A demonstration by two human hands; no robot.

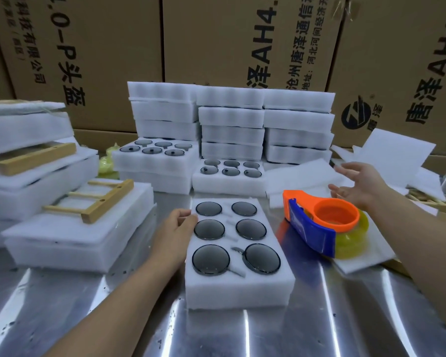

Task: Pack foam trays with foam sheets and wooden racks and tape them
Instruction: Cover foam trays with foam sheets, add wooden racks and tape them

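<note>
A white foam tray (238, 284) with several dark round glass lids in its wells lies on the metal table right in front of me. My left hand (177, 228) rests on its left edge, fingertips touching the top. My right hand (358, 186) hovers open, fingers spread, above loose white foam sheets (301, 176) at the right. An orange and blue tape dispenser (319, 222) with yellowish tape lies on a foam sheet between the tray and my right hand. A wooden rack (93, 199) lies on a packed tray at the left.
Stacks of white foam trays (232, 124) stand behind, two of them with lids showing on top. More packed trays and another wooden rack (34, 157) pile up at the left. Wooden sticks (433, 202) lie at the far right. Cardboard boxes (216, 39) wall off the back.
</note>
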